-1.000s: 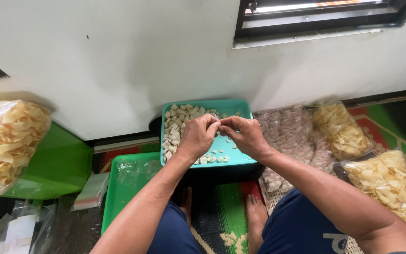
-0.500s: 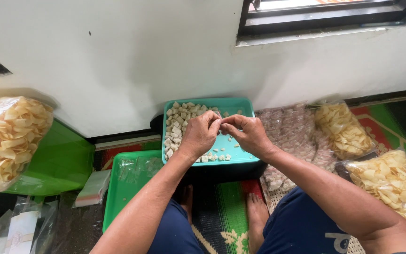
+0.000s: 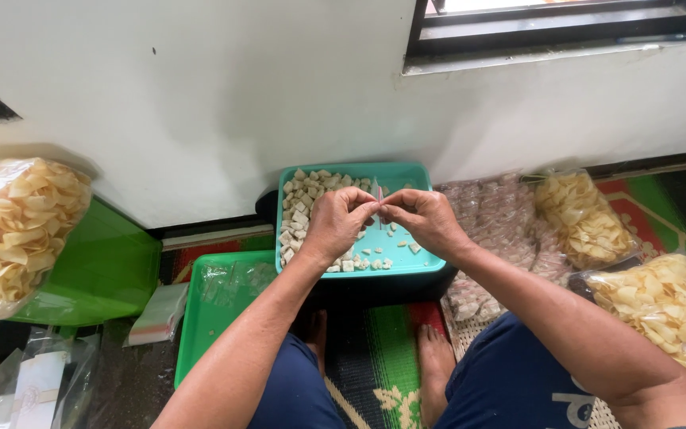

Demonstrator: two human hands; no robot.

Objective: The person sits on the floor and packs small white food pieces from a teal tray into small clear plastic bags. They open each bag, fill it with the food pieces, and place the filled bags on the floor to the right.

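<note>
Seen from above the person's head, both hands meet over a teal tray (image 3: 414, 266) that sits on the floor against the white wall (image 3: 200, 103). The left hand (image 3: 335, 222) and the right hand (image 3: 422, 218) are drawn close together, fingertips nearly touching, and between them they pinch a small thin piece with a reddish edge (image 3: 379, 199); it is too small to tell what it is. Below the hands, the tray holds many small pale cube-shaped pieces (image 3: 299, 210), heaped mostly along its left side and scattered thinly toward the near rim. Just beside it, nearer the person on the left, lies a green tray (image 3: 200, 334) with clear plastic bags (image 3: 232, 278) lying in it. Further left a big clear bag of yellowish crackers (image 3: 17, 230) rests on a bright green box (image 3: 105, 270). To the right of the teal tray sits a heap of small packets in clear wrap (image 3: 502, 222), and beyond it two more bags of pale crackers, one farther back (image 3: 585, 214) and one close by the right arm (image 3: 668, 306). The person sits on a patterned green and red mat (image 3: 383, 342), bare feet either side of it, in dark blue shorts (image 3: 510, 381). A dark-framed window (image 3: 565, 24) shows at the top right.
</note>
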